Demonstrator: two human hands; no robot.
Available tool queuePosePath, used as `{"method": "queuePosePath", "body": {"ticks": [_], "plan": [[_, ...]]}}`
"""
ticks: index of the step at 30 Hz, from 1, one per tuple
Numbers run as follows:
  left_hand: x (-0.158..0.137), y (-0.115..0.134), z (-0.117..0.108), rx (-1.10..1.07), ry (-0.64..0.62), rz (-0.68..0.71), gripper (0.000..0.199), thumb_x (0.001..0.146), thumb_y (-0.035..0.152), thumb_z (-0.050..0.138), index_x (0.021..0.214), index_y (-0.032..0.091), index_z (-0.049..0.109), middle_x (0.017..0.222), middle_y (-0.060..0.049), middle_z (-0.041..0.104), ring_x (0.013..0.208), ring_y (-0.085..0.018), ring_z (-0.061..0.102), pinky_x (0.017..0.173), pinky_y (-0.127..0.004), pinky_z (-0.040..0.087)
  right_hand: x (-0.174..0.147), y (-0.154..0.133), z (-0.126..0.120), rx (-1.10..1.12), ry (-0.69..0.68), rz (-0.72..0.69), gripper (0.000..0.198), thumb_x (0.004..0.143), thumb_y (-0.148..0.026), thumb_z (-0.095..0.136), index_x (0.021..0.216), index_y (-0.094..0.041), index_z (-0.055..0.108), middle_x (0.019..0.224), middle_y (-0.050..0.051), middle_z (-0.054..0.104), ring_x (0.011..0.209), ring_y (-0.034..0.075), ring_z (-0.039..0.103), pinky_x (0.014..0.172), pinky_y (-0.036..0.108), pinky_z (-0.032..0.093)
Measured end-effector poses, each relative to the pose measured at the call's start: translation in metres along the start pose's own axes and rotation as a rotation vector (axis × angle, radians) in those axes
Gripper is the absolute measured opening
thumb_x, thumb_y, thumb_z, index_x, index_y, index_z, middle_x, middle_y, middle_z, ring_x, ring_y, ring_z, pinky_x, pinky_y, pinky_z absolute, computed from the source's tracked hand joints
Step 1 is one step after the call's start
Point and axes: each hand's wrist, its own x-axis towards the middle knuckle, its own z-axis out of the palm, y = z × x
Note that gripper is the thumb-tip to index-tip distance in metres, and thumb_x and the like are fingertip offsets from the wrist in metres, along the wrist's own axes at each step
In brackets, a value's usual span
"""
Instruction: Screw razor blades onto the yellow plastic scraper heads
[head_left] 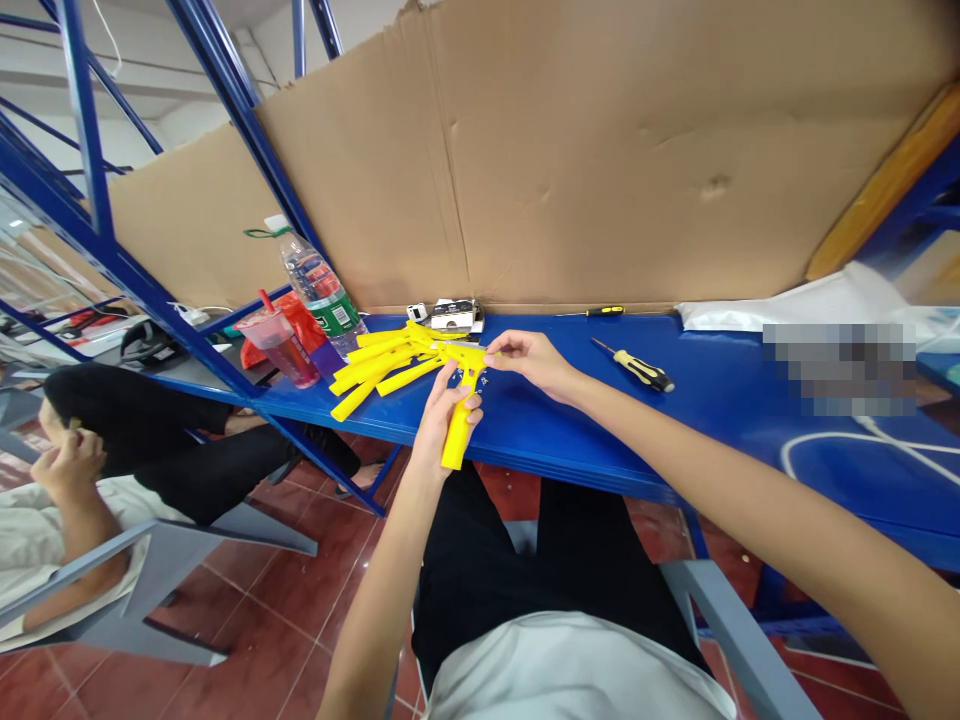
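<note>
"Yellow, wasn't it, that tool [454, 440] in the left hand [439, 425]?"

"It was; the fingers were wrapped round its handle, clamped on it; the tool hung above the near side of the blue table [555, 430], its handle pointing down towards the person's lap."

"And the right hand [536, 362]?"

"Its thumb and fingertips were close together at the right end of the tool's head; whether they were clamped on it, or on something small, I couldn't tell."

"What lay around it?"

"A heap of yellow pieces [373, 371] spread out just to the left; a small box [455, 319] sat behind, near the cardboard [600, 150]; past the heap stood a cup [281, 350] with a red straw, and a bottle [334, 312] with a green label."

"On the other side?"

"A yellow-and-black screwdriver [637, 368] lay beyond the right hand, well apart from the tool; a smaller screwdriver [604, 311] lay at the foot of the cardboard; a white bag [750, 308] was farther right."

"Anyone near?"

"Another person [71, 470] sat to the left in a grey chair [176, 580], one hand raised."
</note>
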Motion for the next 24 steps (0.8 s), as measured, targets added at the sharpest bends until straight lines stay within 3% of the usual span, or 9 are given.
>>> {"method": "queuePosePath", "body": {"ticks": [7, 17, 21, 24], "plan": [[-0.002, 0.001, 0.002, -0.088, -0.047, -0.062, 0.067, 0.085, 0.001, 0.077, 0.141, 0.03, 0.057, 0.125, -0.008, 0.071, 0.066, -0.004, 0.057, 0.056, -0.013, 0.045, -0.001, -0.007, -0.003, 0.267, -0.079, 0.276, 0.038, 0.072, -0.029, 0.103, 0.097, -0.026, 0.076, 0.103, 0.004, 0.082, 0.097, 0.02, 0.077, 0.084, 0.034, 0.065], [-0.009, -0.008, 0.013, -0.235, -0.029, -0.084, 0.045, 0.096, 0.0, 0.062, 0.133, 0.027, 0.064, 0.136, -0.012, 0.07, 0.064, -0.001, 0.054, 0.057, -0.01, 0.046, -0.001, -0.018, -0.008, 0.298, -0.098, 0.329, 0.041, 0.072, -0.026, 0.104, 0.101, -0.025, 0.075, 0.115, 0.007, 0.083, 0.097, 0.02, 0.078, 0.081, 0.032, 0.067], [-0.009, -0.009, 0.014, -0.288, -0.002, -0.075, 0.041, 0.1, 0.0, 0.056, 0.13, 0.026, 0.067, 0.144, -0.014, 0.069, 0.064, -0.001, 0.054, 0.056, -0.01, 0.046, 0.001, -0.028, -0.016, 0.058, -0.165, 0.223, 0.038, 0.085, -0.038, 0.098, 0.11, -0.022, 0.073, 0.112, 0.007, 0.082, 0.101, 0.019, 0.078, 0.085, 0.029, 0.066], [-0.01, -0.008, 0.014, -0.325, -0.012, -0.073, 0.041, 0.101, 0.001, 0.054, 0.13, 0.025, 0.069, 0.153, -0.015, 0.065, 0.065, 0.0, 0.055, 0.055, -0.011, 0.046, 0.003, -0.042, -0.034, -0.372, -0.165, 0.131, 0.031, 0.105, -0.047, 0.078, 0.121, -0.022, 0.069, 0.119, 0.01, 0.082, 0.106, 0.021, 0.079, 0.089, 0.031, 0.065]]}}
